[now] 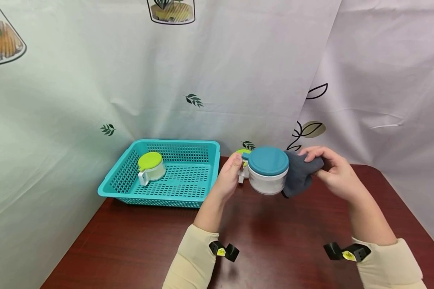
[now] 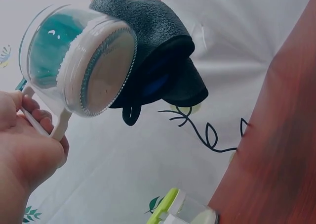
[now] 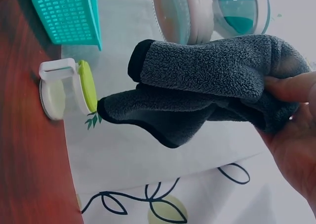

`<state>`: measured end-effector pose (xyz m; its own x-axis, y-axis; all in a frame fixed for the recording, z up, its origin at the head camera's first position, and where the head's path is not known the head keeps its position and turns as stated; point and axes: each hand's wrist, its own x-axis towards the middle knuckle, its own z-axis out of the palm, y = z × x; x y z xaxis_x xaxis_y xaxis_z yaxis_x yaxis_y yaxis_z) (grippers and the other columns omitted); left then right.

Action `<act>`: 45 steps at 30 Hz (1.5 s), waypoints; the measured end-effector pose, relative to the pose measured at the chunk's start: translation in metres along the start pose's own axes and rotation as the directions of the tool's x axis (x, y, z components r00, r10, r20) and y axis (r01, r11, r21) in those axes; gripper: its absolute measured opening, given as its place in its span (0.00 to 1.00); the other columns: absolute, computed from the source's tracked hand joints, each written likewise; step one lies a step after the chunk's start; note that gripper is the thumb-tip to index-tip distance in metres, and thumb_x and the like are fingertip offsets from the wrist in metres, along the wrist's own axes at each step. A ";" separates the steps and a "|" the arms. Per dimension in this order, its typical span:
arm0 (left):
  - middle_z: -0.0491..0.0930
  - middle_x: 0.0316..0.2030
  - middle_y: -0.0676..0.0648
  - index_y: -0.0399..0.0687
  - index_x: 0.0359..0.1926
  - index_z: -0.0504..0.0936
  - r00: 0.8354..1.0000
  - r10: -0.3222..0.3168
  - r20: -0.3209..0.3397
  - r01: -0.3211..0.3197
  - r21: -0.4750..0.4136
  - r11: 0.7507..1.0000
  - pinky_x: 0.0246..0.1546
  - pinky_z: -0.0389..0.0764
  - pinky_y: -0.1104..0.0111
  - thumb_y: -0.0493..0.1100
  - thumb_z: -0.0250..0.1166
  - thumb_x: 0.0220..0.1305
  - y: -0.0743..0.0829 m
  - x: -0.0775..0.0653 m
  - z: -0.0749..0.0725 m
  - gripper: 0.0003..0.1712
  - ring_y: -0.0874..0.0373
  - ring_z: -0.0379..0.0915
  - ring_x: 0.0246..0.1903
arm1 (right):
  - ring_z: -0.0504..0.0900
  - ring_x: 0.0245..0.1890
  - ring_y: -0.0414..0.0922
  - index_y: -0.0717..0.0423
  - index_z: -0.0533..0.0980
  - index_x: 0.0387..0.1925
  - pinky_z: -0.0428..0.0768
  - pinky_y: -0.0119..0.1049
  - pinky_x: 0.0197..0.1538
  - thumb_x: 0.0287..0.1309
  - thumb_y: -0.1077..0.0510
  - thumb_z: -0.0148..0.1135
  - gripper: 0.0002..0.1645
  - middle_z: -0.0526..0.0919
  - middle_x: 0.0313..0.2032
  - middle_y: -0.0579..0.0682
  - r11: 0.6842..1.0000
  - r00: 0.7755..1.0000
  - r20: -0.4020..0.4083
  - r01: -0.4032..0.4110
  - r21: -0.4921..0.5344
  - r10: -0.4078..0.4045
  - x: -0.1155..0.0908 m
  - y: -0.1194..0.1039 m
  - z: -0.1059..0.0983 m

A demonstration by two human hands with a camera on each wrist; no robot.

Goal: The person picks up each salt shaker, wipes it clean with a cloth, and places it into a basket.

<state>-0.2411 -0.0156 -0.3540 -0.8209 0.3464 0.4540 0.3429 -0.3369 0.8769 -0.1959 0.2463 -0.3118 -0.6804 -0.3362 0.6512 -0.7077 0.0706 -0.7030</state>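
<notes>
My left hand (image 1: 227, 176) grips the white handle of a clear seasoning jar (image 1: 267, 182) with a blue lid (image 1: 269, 160), held up over the table. In the left wrist view the jar is tilted, its ribbed base showing and white grains inside. My right hand (image 1: 329, 170) pinches a folded dark grey cloth (image 1: 298, 172) against the jar's right side. The cloth (image 3: 197, 70) hangs in loose folds with black edging in the right wrist view. Behind the left hand, a green-lidded jar (image 3: 61, 93) stands on the table, partly hidden in the head view.
A turquoise basket (image 1: 159, 202) sits at the table's back left. Inside it, on the left, stands another green-lidded jar (image 1: 152, 166) with a white handle. The dark red wooden table (image 1: 267, 249) meets a patterned white curtain (image 1: 238, 80) at the back.
</notes>
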 end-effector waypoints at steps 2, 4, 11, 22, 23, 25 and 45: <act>0.66 0.44 0.49 0.22 0.51 0.62 1.000 0.001 -0.021 -0.001 -0.003 1.000 0.49 0.60 0.65 0.41 0.37 0.74 0.001 0.000 0.001 0.22 0.59 0.58 0.47 | 0.73 0.48 0.43 0.67 0.69 0.35 0.70 0.25 0.49 0.41 0.87 0.40 0.23 0.76 0.45 0.49 1.000 1.000 -0.001 -0.001 -0.019 0.001 -0.001 -0.002 0.001; 0.67 0.43 0.48 0.24 0.48 0.64 0.999 -0.002 -0.042 0.002 -0.014 1.000 0.50 0.60 0.65 0.41 0.37 0.74 0.001 0.001 0.001 0.19 0.59 0.59 0.47 | 0.73 0.48 0.43 0.67 0.70 0.35 0.70 0.24 0.49 0.41 0.87 0.40 0.23 0.76 0.45 0.49 0.999 1.000 -0.005 -0.002 -0.036 0.002 -0.002 -0.004 0.003; 0.65 0.37 0.50 0.38 0.36 0.66 0.995 -0.010 -0.102 0.007 -0.031 0.999 0.49 0.59 0.65 0.38 0.38 0.73 -0.001 0.002 0.002 0.12 0.60 0.59 0.43 | 0.73 0.49 0.42 0.68 0.71 0.35 0.70 0.24 0.50 0.41 0.87 0.41 0.22 0.76 0.45 0.48 0.995 0.999 -0.029 0.020 -0.095 -0.023 -0.004 -0.007 0.009; 0.59 0.32 0.49 0.37 0.33 0.63 0.985 -0.037 -0.169 0.038 0.002 0.999 0.42 0.57 0.67 0.38 0.41 0.73 0.002 0.004 0.009 0.11 0.59 0.57 0.39 | 0.73 0.49 0.41 0.69 0.73 0.34 0.70 0.23 0.50 0.35 0.89 0.44 0.25 0.76 0.45 0.49 0.980 0.992 -0.083 0.081 -0.181 -0.098 -0.006 -0.002 0.019; 0.59 0.32 0.48 0.35 0.33 0.62 0.984 -0.038 -0.175 0.039 0.002 0.999 0.42 0.57 0.67 0.38 0.41 0.73 0.002 0.004 0.009 0.11 0.59 0.57 0.39 | 0.73 0.49 0.41 0.69 0.73 0.34 0.70 0.23 0.49 0.34 0.89 0.45 0.25 0.76 0.44 0.49 0.977 0.991 -0.089 0.081 -0.196 -0.100 -0.006 -0.002 0.020; 0.58 0.31 0.48 0.33 0.33 0.61 0.981 -0.041 -0.188 0.042 -0.001 0.999 0.41 0.58 0.68 0.38 0.41 0.73 0.001 0.004 0.011 0.12 0.59 0.57 0.39 | 0.73 0.49 0.40 0.69 0.73 0.34 0.71 0.22 0.49 0.34 0.89 0.46 0.25 0.76 0.44 0.49 0.972 0.990 -0.102 0.077 -0.220 -0.101 -0.007 -0.003 0.022; 0.62 0.38 0.47 0.34 0.40 0.64 0.968 -0.080 -0.240 0.078 -0.017 0.997 0.46 0.60 0.68 0.39 0.41 0.73 -0.001 -0.001 0.017 0.11 0.57 0.58 0.45 | 0.74 0.48 0.39 0.66 0.76 0.33 0.71 0.23 0.49 0.34 0.89 0.52 0.25 0.77 0.41 0.52 0.948 0.980 -0.167 0.055 -0.314 -0.112 -0.007 -0.006 0.039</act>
<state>-0.2335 -0.0007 -0.3529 -0.9310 0.1523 0.3316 0.2699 -0.3241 0.9067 -0.1791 0.2121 -0.3230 -0.6192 -0.1807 0.7642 -0.7679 0.3430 -0.5410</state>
